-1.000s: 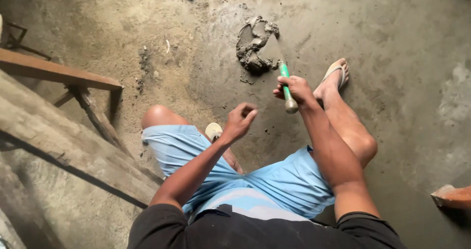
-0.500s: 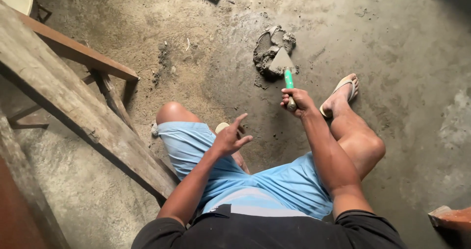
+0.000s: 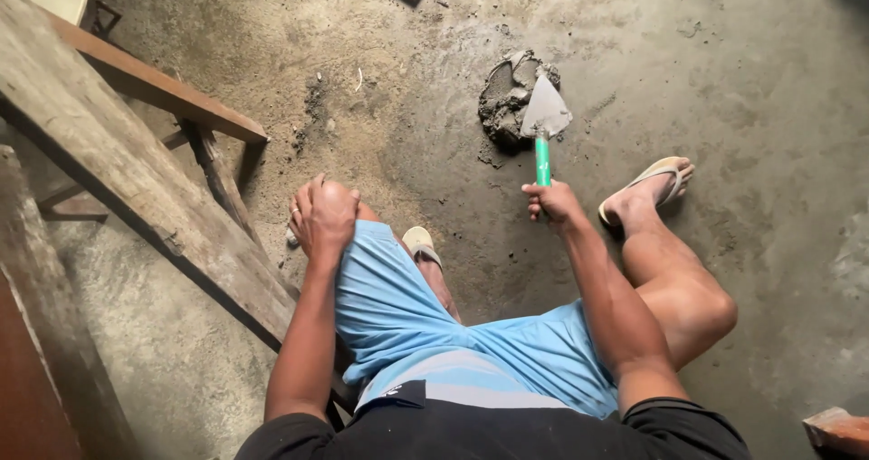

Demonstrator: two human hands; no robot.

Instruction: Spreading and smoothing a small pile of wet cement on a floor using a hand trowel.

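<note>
Rough grey concrete floor (image 3: 724, 80) fills the view, with weathered wooden planks (image 3: 118, 170) slanting across the left side and a small mound of wet mortar (image 3: 503, 107) lying ahead of the squatting person. The right hand (image 3: 554, 203) has its grip clamped round the green handle of a trowel (image 3: 545, 120), whose grey blade now stands clear, its point up and its face resting at the right edge of the mound. Half a second ago the blade lay lower against the mortar and showed less; a second ago it was mostly buried in the heap, so the tool has come up out of the mix and the blade carries only a thin grey film. The left hand (image 3: 322, 215) has changed most: before, it hung in the air between the knees with loose fingers, and now it lies flat on the left knee, fingers spread over the skin just above the light blue shorts (image 3: 407, 315), holding nothing. A sandalled foot (image 3: 647, 188) sits just right of the trowel hand. The view has also shifted, showing more of the planks.
</note>
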